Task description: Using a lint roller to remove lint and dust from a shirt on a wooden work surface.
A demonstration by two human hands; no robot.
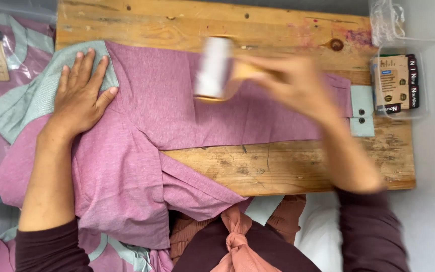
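A wooden bench (288,166) carries a pink garment (177,116) spread across it, one part hanging over the near edge. A pale green cuff (31,95) lies at the garment's left end. The left hand (79,90) presses flat on that end, palm down, fingers apart. The right hand (293,83), blurred, hovers above the cloth with its fingers clamped on the handle of a white lint roller (213,68). A clear box of tags (399,83) sits at the right.
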